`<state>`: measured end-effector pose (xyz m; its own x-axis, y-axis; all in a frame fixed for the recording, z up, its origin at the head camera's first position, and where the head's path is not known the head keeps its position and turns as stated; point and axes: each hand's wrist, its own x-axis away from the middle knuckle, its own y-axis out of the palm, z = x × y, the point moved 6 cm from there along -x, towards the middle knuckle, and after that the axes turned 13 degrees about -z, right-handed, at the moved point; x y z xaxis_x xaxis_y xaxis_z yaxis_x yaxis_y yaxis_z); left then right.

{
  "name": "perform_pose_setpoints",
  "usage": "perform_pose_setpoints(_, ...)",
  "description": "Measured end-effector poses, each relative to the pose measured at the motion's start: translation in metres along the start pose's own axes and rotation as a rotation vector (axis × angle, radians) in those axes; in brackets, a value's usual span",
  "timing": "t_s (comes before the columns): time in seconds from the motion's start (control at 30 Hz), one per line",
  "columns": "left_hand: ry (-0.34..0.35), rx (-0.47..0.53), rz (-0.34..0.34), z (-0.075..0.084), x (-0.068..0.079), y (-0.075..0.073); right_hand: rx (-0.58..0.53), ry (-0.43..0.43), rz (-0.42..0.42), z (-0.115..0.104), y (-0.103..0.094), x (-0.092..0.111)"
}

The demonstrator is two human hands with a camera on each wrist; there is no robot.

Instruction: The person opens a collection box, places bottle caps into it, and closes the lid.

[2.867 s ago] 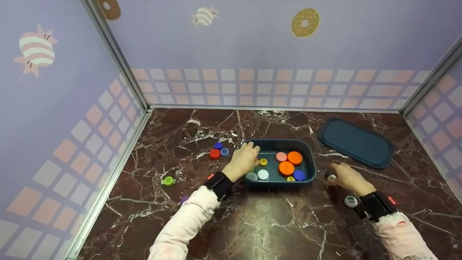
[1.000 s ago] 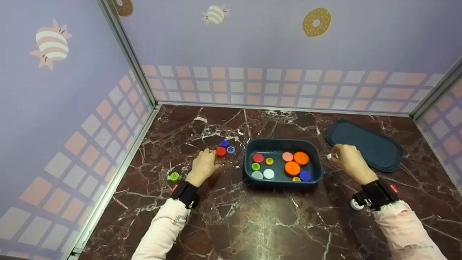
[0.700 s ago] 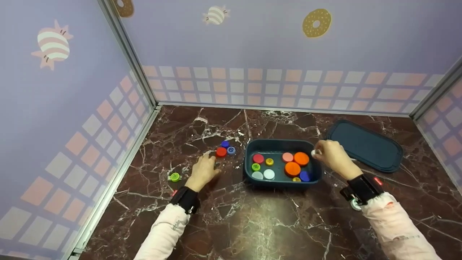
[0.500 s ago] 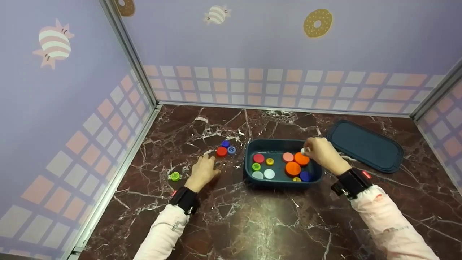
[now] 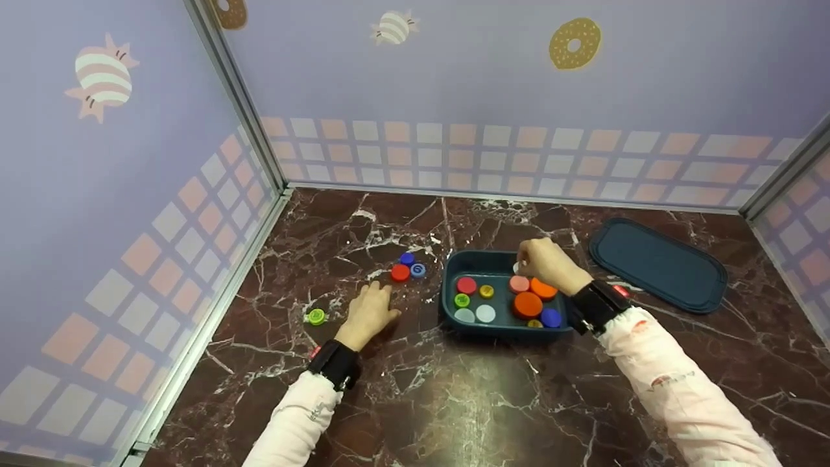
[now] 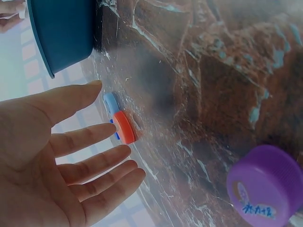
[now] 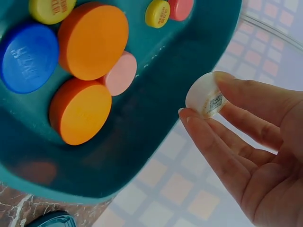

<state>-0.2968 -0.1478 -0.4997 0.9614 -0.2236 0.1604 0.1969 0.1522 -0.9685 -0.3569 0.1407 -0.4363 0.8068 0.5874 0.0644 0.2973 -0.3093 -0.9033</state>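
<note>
**White cap held over the blue tub, left hand flat by the loose caps**

The right hand hangs over the far part of the blue tub, which stands near the middle of the bench. Its thumb and fingertips pinch a small white cap by the rim, a printed code label showing on its side; the other fingers are loosely curved beneath it. The cap is above the tub's inner wall, clear of the caps lying inside.

In the tub lie two large orange caps, a pink cap touching both of them, a blue cap just beside the orange ones, a red cap, a green cap, small yellow caps and two pale caps along the near wall.

The left hand lies to the left of the tub, fingers straight and spread, holding nothing. Its fingertips are near a small cluster of a red cap and two blue caps toward the far side of the bench; the left wrist view shows a narrow gap between fingers and the red one. A purple cap lies on the bench close by the wrist, and a green cap lies nearer the left edge.

The tub's dark lid lies flat toward the far right corner.
</note>
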Motion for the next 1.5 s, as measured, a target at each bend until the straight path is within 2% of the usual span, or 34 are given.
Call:
perform_pose_setpoints(0.3,-0.005,-0.003,-0.016,0.002,0.002,0.003,-0.006,0.071,-0.067,-0.002,0.012,-0.022)
perform_pose_setpoints(0.53,-0.006,-0.022,-0.03,0.003,0.006,0.005,0.041,0.124,-0.104,0.003,0.022,-0.033)
perform_pose_setpoints(0.77,-0.005,-0.014,-0.043,0.0,0.013,0.006,0.061,0.125,-0.146,0.002,0.032,-0.041)
perform_pose_setpoints(0.97,0.005,-0.007,-0.003,-0.005,0.019,0.004,0.093,0.122,-0.155,-0.002,0.04,-0.046)
perform_pose_setpoints(1.17,0.027,-0.004,0.011,-0.006,0.021,0.004,0.091,0.181,-0.186,-0.002,0.043,-0.044)
perform_pose_setpoints(1.5,-0.013,-0.002,0.007,-0.013,0.02,0.001,0.061,0.184,-0.118,-0.001,0.034,-0.039)
